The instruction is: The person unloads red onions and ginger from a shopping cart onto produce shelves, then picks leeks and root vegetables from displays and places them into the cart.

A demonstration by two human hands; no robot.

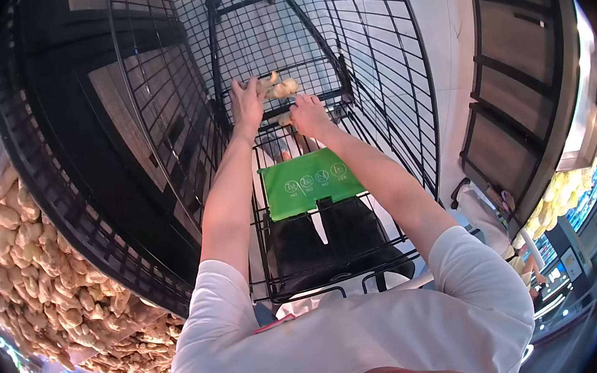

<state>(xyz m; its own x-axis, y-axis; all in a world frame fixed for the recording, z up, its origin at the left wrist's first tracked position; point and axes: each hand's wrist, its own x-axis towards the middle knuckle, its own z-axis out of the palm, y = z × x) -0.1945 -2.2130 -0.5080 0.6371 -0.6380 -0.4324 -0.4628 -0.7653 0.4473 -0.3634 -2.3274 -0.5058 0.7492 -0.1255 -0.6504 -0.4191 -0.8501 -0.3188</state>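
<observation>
A knobby, pale ginger root (283, 88) lies at the far side of the cart's wire shelf. My left hand (248, 106) is at its left end, fingers stretched and apart; I cannot tell whether they touch it. My right hand (310, 115) is just below and to the right, its fingers curled. A smaller piece of ginger (283, 119) shows at the thumb side of that hand, partly hidden by it. Both arms reach over the green panel (305, 194) of the cart's child seat.
The black wire shopping cart (379, 56) surrounds my hands, its deep basket extending ahead. On the left, a large heap of ginger (40, 269) fills a display stand. Dark wooden display units (511, 80) line the right side. Another person's legs (484, 215) show at the right.
</observation>
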